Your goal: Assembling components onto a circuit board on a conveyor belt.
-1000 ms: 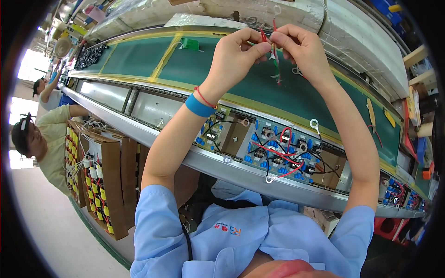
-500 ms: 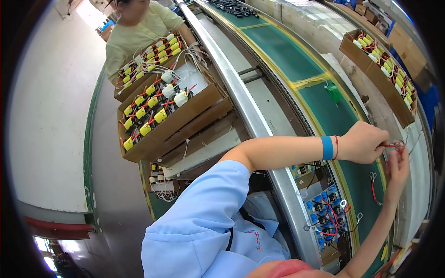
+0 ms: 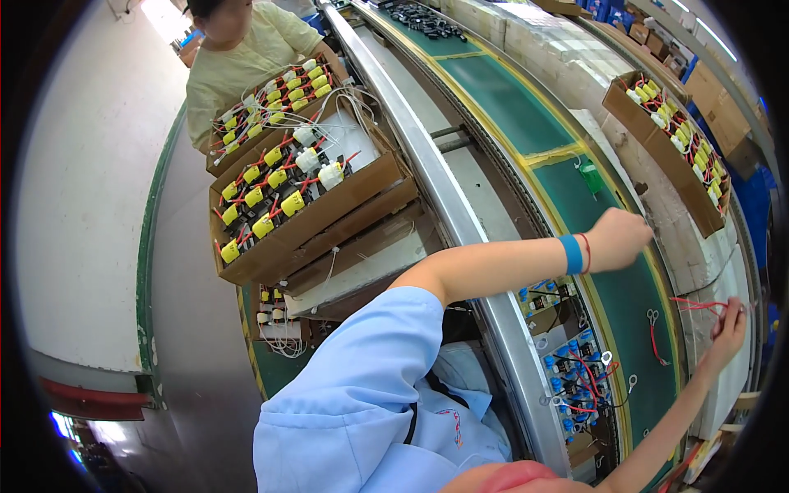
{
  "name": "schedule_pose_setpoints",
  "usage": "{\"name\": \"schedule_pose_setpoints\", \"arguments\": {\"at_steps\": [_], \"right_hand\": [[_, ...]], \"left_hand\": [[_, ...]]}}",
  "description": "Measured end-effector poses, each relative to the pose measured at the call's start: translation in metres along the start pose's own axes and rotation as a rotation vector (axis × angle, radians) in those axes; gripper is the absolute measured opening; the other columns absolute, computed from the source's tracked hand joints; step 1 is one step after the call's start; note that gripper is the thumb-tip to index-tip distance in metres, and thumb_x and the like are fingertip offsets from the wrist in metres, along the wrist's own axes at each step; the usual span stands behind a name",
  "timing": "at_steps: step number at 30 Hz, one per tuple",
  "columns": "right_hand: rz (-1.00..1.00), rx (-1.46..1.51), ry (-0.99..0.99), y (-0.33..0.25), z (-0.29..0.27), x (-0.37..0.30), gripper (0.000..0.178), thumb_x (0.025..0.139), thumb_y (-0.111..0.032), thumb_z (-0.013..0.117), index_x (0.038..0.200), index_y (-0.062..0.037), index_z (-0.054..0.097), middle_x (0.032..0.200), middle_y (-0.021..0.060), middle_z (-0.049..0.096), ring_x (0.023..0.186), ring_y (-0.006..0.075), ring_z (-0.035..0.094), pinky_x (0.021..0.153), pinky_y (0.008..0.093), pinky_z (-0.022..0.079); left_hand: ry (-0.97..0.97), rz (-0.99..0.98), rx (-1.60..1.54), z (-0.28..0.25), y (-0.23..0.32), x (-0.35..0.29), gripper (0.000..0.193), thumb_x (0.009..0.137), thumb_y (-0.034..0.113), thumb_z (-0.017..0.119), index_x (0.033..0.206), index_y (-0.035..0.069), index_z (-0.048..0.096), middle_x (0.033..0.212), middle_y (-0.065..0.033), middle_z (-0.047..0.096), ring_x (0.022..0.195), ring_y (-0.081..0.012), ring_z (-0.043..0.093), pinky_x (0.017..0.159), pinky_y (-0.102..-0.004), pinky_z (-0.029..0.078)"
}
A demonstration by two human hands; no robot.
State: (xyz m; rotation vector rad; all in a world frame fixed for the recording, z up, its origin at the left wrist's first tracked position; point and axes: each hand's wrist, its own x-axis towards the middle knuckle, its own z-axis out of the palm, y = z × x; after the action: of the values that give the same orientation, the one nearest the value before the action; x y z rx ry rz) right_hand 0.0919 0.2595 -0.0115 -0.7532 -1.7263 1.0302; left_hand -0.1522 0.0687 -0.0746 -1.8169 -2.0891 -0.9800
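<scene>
Over the green conveyor belt (image 3: 567, 193), my left hand (image 3: 620, 240), with a blue band at the wrist, is closed; whatever its fingers hold, if anything, is hidden. Farther right, my right hand (image 3: 726, 335) pinches a small bunch of red wires (image 3: 697, 305) whose ends point toward the left hand. A gap separates the two hands. Below the left hand, a red lead (image 3: 655, 338) with ring terminals lies on the belt. Nearer to me, circuit boards (image 3: 578, 386) with blue parts, red and black leads and ring terminals sit beside the belt.
A metal rail (image 3: 444, 193) runs along the line under my left arm. Left of it stand cardboard boxes (image 3: 308, 220) of yellow-wrapped parts, with a co-worker (image 3: 246, 57) behind. Another such box (image 3: 670, 152) rests at right. Black parts (image 3: 423, 20) pile at the belt's far end.
My hands have drawn apart: the left moved back toward the left, the right outward and slightly down with the red wires. Before, both met at the wires.
</scene>
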Motion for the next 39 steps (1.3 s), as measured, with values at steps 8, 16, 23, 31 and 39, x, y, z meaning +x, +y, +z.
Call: {"name": "schedule_pose_setpoints", "arguments": {"at_steps": [8,16,23,31,39], "right_hand": [[-0.018,-0.184,-0.083,-0.018,-0.013,-0.022,0.022,0.097,-0.029,0.058,0.096,-0.0072,0.064,0.066,-0.0083,0.042,0.054,0.0001,0.029,0.049,0.0194,0.02],[-0.017,-0.267,-0.258,-0.027,0.032,-0.031,0.023,0.098,-0.03,0.056,0.092,-0.0086,0.062,0.064,-0.0079,0.038,0.057,0.0011,0.029,0.051,0.0202,0.018],[-0.03,-0.26,-0.417,-0.037,0.057,-0.037,0.019,0.099,-0.024,0.055,0.098,-0.0059,0.061,0.069,-0.0056,0.042,0.062,0.0025,0.035,0.054,0.0196,0.025],[0.093,-0.256,-0.384,0.007,-0.017,-0.051,0.028,0.097,-0.007,0.049,0.124,-0.0029,0.053,0.081,-0.0022,0.049,0.07,0.0041,0.044,0.06,0.0178,0.036],[-0.019,-0.885,-0.409,0.027,-0.021,-0.086,0.02,0.088,-0.019,0.061,0.099,-0.0034,0.065,0.085,0.0148,0.066,0.073,0.0303,0.062,0.067,0.0374,0.048]], "left_hand": [[-0.282,-0.124,0.252,0.018,-0.021,0.008,0.005,0.071,0.011,0.065,0.071,0.007,0.069,0.085,-0.0117,0.065,0.08,-0.0275,0.068,0.059,-0.0359,0.053],[-0.018,0.032,-0.134,-0.001,0.001,0.009,0.017,0.082,0.027,0.064,0.086,0.013,0.073,0.083,-0.0099,0.067,0.078,-0.0291,0.067,0.066,-0.0406,0.052],[-0.266,0.072,-0.715,-0.014,0.044,0.001,0.013,0.075,0.017,0.067,0.08,0.006,0.072,0.074,-0.0117,0.069,0.068,-0.0299,0.066,0.066,-0.0361,0.053],[-0.192,-0.021,-0.641,-0.011,0.036,-0.001,0.014,0.073,0.012,0.059,0.081,0.004,0.067,0.074,-0.0155,0.068,0.073,-0.0313,0.067,0.071,-0.0385,0.054],[-0.44,0.058,0.035,0.02,0.006,0.009,0.018,0.084,0.02,0.066,0.091,0.004,0.07,0.079,-0.0134,0.069,0.076,-0.0272,0.069,0.07,-0.0371,0.055]]}}
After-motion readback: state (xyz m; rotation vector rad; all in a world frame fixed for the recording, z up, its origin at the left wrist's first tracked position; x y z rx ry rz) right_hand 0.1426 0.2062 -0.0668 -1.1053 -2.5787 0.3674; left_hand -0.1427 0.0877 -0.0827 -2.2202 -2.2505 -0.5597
